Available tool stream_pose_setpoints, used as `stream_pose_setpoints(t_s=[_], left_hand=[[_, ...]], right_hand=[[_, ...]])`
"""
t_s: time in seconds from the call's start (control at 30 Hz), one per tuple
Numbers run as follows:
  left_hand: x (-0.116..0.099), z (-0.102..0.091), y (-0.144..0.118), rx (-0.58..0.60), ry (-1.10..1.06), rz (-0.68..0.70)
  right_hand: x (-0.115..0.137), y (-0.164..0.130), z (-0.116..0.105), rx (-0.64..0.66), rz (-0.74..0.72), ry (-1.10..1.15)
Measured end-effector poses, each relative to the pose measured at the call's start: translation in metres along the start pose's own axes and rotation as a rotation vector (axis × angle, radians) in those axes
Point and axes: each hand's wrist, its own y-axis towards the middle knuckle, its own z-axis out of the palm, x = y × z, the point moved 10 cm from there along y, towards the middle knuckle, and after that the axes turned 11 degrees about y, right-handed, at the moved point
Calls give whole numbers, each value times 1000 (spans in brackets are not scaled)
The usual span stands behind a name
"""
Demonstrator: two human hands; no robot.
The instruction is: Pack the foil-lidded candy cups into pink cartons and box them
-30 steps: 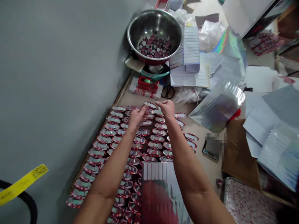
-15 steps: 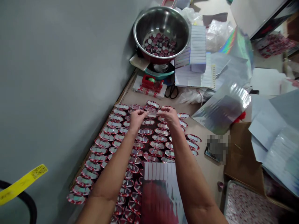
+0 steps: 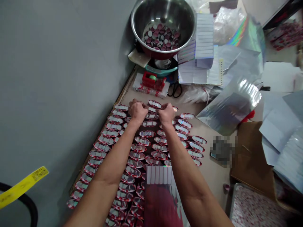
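Note:
Rows of small oval pieces with red-patterned rims (image 3: 114,126) cover the table, most with a pale strip sticker along the top. Toward the far end, my left hand (image 3: 137,111) and my right hand (image 3: 166,113) are closed at opposite ends of one strip sticker (image 3: 152,109). It lies over the top of an oval piece, whose ends my fingers partly hide. Another oval piece (image 3: 154,103) sits just beyond. Below my wrists, between the forearms, lies a shiny sheet (image 3: 159,175) with a row of pale strip stickers at its top.
A steel bowl (image 3: 163,50) of small round discs stands on a teal-edged base at the back. Nearby are a red tape dispenser (image 3: 153,80) and black scissors (image 3: 174,90). Sticker sheets (image 3: 204,36), a cardboard box (image 3: 248,151) and a speckled tray (image 3: 255,205) lie to the right.
The strip sticker, held stretched between my fingertips before, is now down on an oval piece. Both hands have turned knuckles-up, and the right has shifted slightly left. The view has tilted a little.

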Motion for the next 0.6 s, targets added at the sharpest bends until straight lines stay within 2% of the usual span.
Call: stream_pose_setpoints(t_s=[0.23, 0.37, 0.43, 0.53, 0.6], left_hand=[[0, 0, -5, -16, -9, -13], [7, -8, -6, -35, -8, -146], [6, -14, -3, -46, 0, -171], [-6, -25, -5, -87, -49, -56], [-18, -28, -27, -68, -144, 84]], right_hand=[[1, -1, 1, -7, -41, -49], [2, 7, 0, -49, -76, -108], [6, 18, 3, -26, -131, -108], [13, 31, -4, 76, -227, -121], [11, 24, -34, 123, -293, -139]])
